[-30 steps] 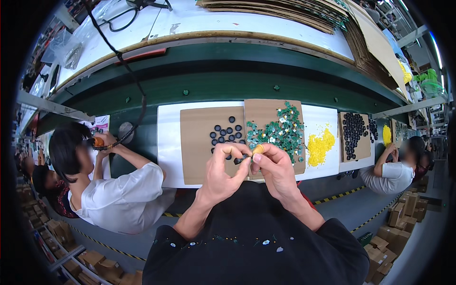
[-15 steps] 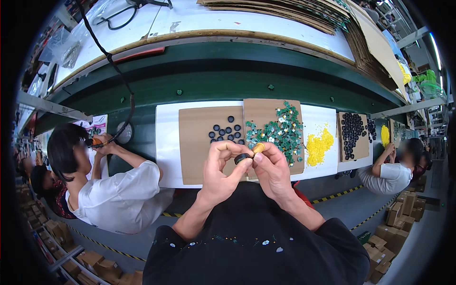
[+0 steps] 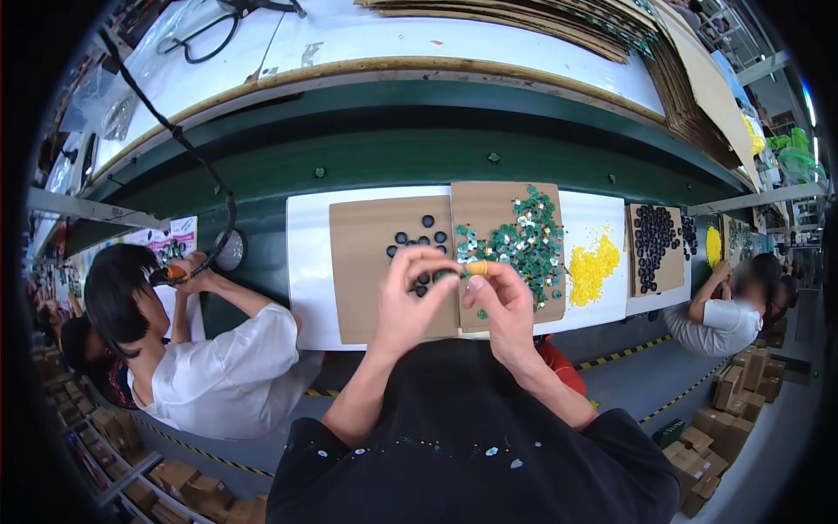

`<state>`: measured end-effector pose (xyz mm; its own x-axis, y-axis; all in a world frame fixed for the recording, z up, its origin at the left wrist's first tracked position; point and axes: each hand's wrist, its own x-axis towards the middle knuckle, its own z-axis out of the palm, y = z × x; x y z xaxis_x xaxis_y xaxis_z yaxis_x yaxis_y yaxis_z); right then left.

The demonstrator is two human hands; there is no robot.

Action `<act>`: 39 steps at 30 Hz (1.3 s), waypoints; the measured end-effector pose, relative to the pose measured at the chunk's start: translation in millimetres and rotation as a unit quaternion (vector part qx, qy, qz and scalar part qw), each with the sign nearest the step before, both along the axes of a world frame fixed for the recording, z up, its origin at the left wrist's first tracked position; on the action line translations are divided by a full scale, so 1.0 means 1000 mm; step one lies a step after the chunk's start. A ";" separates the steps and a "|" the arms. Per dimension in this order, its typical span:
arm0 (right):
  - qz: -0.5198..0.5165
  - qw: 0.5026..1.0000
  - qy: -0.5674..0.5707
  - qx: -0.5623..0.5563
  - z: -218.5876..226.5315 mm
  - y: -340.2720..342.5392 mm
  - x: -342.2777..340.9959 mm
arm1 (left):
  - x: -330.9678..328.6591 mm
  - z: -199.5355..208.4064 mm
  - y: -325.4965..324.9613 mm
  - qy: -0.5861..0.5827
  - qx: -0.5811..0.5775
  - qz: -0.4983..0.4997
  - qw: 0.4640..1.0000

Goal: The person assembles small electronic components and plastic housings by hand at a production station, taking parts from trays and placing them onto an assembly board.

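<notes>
My left hand [image 3: 408,295] is above the brown cardboard sheet, thumb and index finger pinched round a small black round cap [image 3: 448,273], blurred and mostly hidden by the fingertips. Close beside it is my right hand [image 3: 504,304], its fingers curled and a yellow cover [image 3: 476,267] on the index fingertip. Whatever lies between its thumb and index finger is too small to tell. Beneath and beyond the left hand, several black round caps [image 3: 428,222] lie on the cardboard [image 3: 367,262]. A pile of small green circuit boards [image 3: 524,240] lies on a second cardboard sheet beyond the right hand.
Small yellow pieces [image 3: 594,272] are heaped right of the boards. Farther right, more black caps [image 3: 655,244] cover another cardboard sheet. A co-worker in a white shirt [image 3: 218,367] sits at left, another person [image 3: 720,323] at right. A shelf edge [image 3: 393,65] crosses above the green bench.
My hands have shifted slightly, and the left fingers have turned so the black cap shows less. The right fingertips have drawn a little apart from the left. The view has moved slightly.
</notes>
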<state>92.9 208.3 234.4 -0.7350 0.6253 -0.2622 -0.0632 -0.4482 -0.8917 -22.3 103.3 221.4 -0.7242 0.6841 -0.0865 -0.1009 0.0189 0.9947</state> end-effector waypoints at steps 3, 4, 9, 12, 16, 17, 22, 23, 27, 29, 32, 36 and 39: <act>-0.038 0.997 -0.070 0.016 -0.012 0.015 0.002 | -0.043 -0.060 0.036 -0.063 -0.029 0.090 0.994; -0.038 0.997 -0.066 0.014 -0.014 0.019 0.002 | -0.064 -0.090 0.042 -0.016 -0.074 0.098 0.992; -0.077 0.990 -0.114 0.026 -0.032 0.041 0.021 | -0.158 -0.200 0.087 0.102 -0.179 0.172 0.963; -0.104 0.984 -0.144 0.024 -0.044 0.051 0.041 | -0.187 -0.226 0.110 0.123 -0.231 0.151 0.953; -0.135 0.975 -0.174 0.019 -0.057 0.054 0.058 | -0.217 -0.251 0.107 0.124 -0.317 0.101 0.935; -0.145 0.972 -0.186 0.021 -0.060 0.055 0.063 | -0.217 -0.253 0.106 0.203 -0.362 0.113 0.903; -0.188 0.949 -0.251 0.030 -0.099 0.073 0.090 | -0.183 -0.248 0.074 0.410 -0.277 0.118 0.861; -0.200 0.942 -0.267 0.030 -0.110 0.078 0.100 | -0.168 -0.240 0.066 0.413 -0.259 0.091 0.868; -0.225 0.883 -0.377 0.165 -0.166 0.128 0.134 | -0.113 -0.219 0.023 0.389 -0.313 -0.052 0.865; -0.235 0.813 -0.450 0.285 -0.198 0.159 0.157 | -0.092 -0.212 0.025 0.378 -0.297 -0.061 0.875; -0.239 0.757 -0.475 0.380 -0.224 0.197 0.159 | -0.080 -0.209 0.020 0.347 -0.293 -0.033 0.890; -0.213 0.713 -0.512 0.428 -0.230 0.235 0.137 | -0.080 -0.220 0.021 0.310 -0.308 -0.007 0.899; -0.193 0.701 -0.540 0.425 -0.236 0.247 0.122 | -0.085 -0.226 0.018 0.287 -0.322 0.011 0.902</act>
<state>214.7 455.3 -2.1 -0.1275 0.9904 0.0527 0.8834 0.1376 -0.4479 -107.6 121.7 -4.5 -0.7885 0.6114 -0.0673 0.4201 0.6152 0.6671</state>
